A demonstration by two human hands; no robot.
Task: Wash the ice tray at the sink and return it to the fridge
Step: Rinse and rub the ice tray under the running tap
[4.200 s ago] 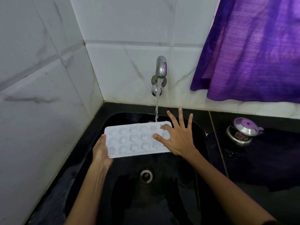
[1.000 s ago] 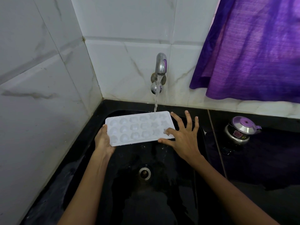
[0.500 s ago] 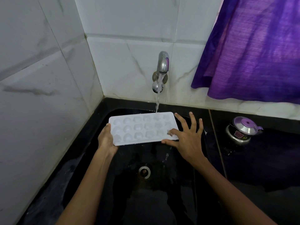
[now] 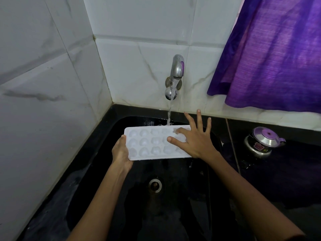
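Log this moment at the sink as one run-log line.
stage: rinsing | ice tray: over sink, under running tap | left hand: grips tray's left end | right hand: fingers spread, rubbing tray top

Ice tray (image 4: 152, 143) under running tap (image 4: 176, 70), black sink (image 4: 173, 206)

White ice tray (image 4: 152, 142) under running water

The right hand (image 4: 196, 141) hides the ice tray's (image 4: 152, 143) right end.
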